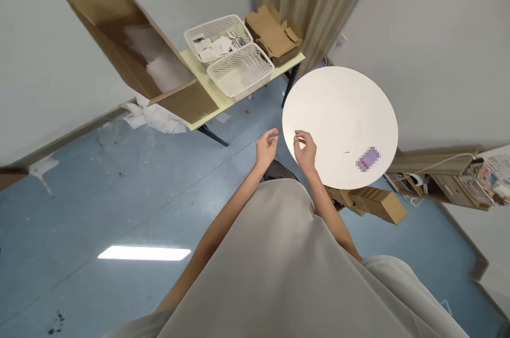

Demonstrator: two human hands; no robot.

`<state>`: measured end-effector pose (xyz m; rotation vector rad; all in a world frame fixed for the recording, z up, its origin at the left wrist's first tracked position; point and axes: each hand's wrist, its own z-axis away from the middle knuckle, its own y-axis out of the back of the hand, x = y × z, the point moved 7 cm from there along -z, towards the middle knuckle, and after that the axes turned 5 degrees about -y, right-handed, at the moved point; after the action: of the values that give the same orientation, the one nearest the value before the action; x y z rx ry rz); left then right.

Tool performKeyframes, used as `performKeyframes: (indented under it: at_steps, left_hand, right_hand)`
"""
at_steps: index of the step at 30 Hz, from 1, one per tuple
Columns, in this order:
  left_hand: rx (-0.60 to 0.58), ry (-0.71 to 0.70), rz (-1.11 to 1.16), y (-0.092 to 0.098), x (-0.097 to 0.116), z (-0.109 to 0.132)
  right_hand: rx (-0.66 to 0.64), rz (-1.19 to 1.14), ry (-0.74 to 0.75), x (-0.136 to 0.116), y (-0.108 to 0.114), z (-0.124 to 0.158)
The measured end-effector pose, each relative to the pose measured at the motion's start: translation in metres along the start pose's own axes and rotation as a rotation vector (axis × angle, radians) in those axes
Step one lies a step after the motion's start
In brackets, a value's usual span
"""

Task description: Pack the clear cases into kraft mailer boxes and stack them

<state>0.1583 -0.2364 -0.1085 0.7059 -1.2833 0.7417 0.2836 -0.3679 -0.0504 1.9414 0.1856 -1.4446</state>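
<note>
Right hand (305, 151) over the round white table's (338, 109) left edge, left hand (266, 148) just outside it, fingers loosely curled! A blurred purple item (368, 159) sits on the table; beyond its left side, white baskets (223, 80); below its near rim, brown boxes (378, 204)!

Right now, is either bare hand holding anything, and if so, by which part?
No held thing shows: the bare left hand and bare right hand are loosely curled; something tiny could escape notice.

Beyond the fingers (272, 132), two white baskets (228, 79) and stacked cardboard (274, 35) are sitting on a yellow table (217, 95); farther left, an open carton (107, 15) is resting; to the right, brown boxes (378, 204) are showing.
</note>
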Motion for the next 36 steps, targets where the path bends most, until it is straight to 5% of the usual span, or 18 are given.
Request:
performKeyframes:
  at_steps: [8,14,21,25,30,36]
  left_hand:
    - [0.172,0.063,-0.01,0.083,-0.008,-0.053]
    - [0.23,0.112,-0.075,0.112,-0.01,-0.135]
    - [0.3,0.334,-0.246,0.111,-0.032,-0.263]
    - [0.238,0.414,-0.406,0.11,-0.05,-0.315]
    - [0.232,0.637,-0.533,0.112,-0.07,-0.329]
    - [0.216,0.641,-0.553,0.102,-0.07,-0.328]
  right_hand:
    - [-0.231,-0.047,0.074,-0.028,-0.115,-0.076]
    - [-0.315,-0.122,0.037,-0.028,-0.169,-0.148]
    - [-0.359,-0.144,-0.06,-0.01,-0.185,-0.214]
    - [-0.368,-0.161,-0.133,0.009,-0.186,-0.239]
    - [-0.406,-0.128,-0.21,0.025,-0.191,-0.256]
    - [-0.476,-0.142,-0.247,0.029,-0.202,-0.26]
